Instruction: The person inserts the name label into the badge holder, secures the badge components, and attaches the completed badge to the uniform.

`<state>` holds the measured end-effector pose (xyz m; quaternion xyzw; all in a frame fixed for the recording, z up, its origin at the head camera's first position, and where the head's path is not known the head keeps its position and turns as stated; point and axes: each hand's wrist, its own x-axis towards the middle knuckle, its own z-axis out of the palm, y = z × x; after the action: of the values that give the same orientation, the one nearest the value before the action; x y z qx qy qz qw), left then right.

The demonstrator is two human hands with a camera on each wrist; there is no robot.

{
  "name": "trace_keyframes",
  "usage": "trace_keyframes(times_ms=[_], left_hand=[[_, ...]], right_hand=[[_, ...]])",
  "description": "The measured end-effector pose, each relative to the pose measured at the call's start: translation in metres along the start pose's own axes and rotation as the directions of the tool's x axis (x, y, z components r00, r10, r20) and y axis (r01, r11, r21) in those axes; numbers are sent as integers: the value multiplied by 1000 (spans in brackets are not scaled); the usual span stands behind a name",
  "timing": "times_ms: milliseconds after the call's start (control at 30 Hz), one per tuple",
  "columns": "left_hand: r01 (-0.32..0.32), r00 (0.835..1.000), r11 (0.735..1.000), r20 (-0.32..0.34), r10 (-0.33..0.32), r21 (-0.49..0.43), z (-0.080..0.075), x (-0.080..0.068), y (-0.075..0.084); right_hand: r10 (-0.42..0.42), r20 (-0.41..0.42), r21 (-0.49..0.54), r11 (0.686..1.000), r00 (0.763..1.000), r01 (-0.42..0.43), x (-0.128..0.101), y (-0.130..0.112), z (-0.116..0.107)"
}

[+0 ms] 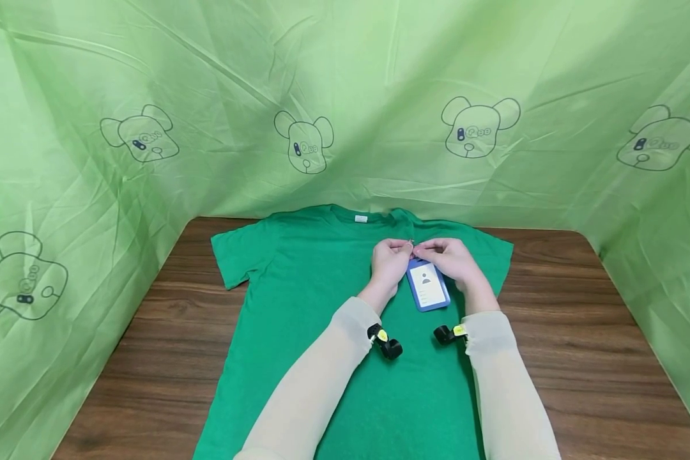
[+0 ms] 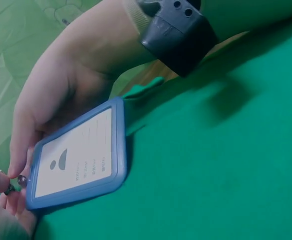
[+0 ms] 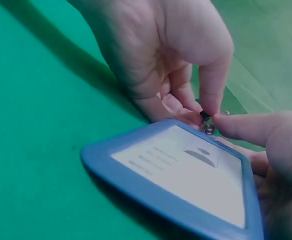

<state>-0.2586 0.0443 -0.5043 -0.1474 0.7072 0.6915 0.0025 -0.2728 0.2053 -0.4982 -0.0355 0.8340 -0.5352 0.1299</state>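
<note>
A green T-shirt (image 1: 322, 306) lies spread on the wooden table. Over its chest, near the neckline, is an ID badge (image 1: 428, 286) in a blue frame, its white card showing a person icon and lines of text. Small metal clip fittings (image 3: 209, 129) sit at the badge's top edge. My left hand (image 1: 388, 265) pinches the clip between thumb and fingers. From the other side, my right hand (image 1: 451, 259) pinches it too, thumb on top, with fingers beneath the badge's top end. The fingertips meet there and cover part of the clip. In the wrist views the badge tilts over the cloth.
Wood tabletop (image 1: 581, 332) shows on both sides of the shirt. Light green fabric walls (image 1: 368, 76) with printed bear heads enclose the back and sides. Black wrist cameras (image 1: 388, 345) hang below both cuffs, close above the shirt.
</note>
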Motion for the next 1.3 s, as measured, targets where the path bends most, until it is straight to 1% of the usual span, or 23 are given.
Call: trace_keyframes(times_ms=[167, 267, 367, 433, 500, 533, 600, 633, 700, 767, 867, 967, 1067, 1200, 1267, 1300], left_hand=[[-20, 999, 1000, 39, 19, 16, -6, 1, -3], [-45, 994, 999, 103, 44, 8, -14, 3, -5], [-91, 981, 996, 175, 85, 26, -21, 5, -4], [-132, 966, 990, 231, 116, 55, -26, 8, -3], [-179, 948, 978, 283, 142, 108, -30, 13, -3], [-214, 938, 966, 305, 162, 145, -32, 15, -3], [-298, 914, 928, 346, 211, 223, -37, 21, -4], [-340, 902, 904, 361, 236, 259, -39, 23, -5], [-419, 880, 843, 380, 286, 338, -41, 27, -6], [-475, 858, 792, 403, 319, 383, -43, 30, -6], [-523, 828, 742, 455, 327, 419, -43, 32, -5], [-548, 808, 713, 496, 317, 437, -42, 32, -4], [-554, 800, 702, 518, 301, 447, -41, 34, -3], [-550, 798, 702, 531, 284, 452, -40, 36, -5], [-543, 802, 710, 529, 279, 448, -39, 37, -6], [-537, 806, 714, 523, 278, 449, -38, 37, -7]], right_hand=[[-41, 16, 37, 998, 999, 40, 2, 2, 1], [-57, 27, 54, 997, 998, 55, 2, 4, 1], [-67, 22, 46, 997, 997, 66, 2, 7, 1], [-77, 19, 40, 996, 997, 77, 2, 8, -1], [-87, 20, 26, 996, 996, 87, 1, 10, -3], [-95, 21, 17, 995, 995, 94, 1, 11, -3], [-116, 25, -4, 993, 993, 116, 1, 13, -4], [-126, 25, -20, 992, 992, 127, 1, 14, -4], [-149, 25, -52, 987, 988, 150, 2, 16, -4], [-170, 24, -87, 981, 985, 172, 3, 17, -3], [-188, 17, -126, 974, 982, 189, 4, 19, -4], [-209, 11, -155, 966, 978, 208, 5, 20, -4], [-233, 8, -179, 956, 972, 231, 5, 21, -4], [-253, 10, -195, 948, 967, 250, 5, 21, -4], [-251, 11, -198, 948, 968, 248, 5, 20, -4], [-247, 9, -199, 949, 969, 244, 5, 20, -4]])
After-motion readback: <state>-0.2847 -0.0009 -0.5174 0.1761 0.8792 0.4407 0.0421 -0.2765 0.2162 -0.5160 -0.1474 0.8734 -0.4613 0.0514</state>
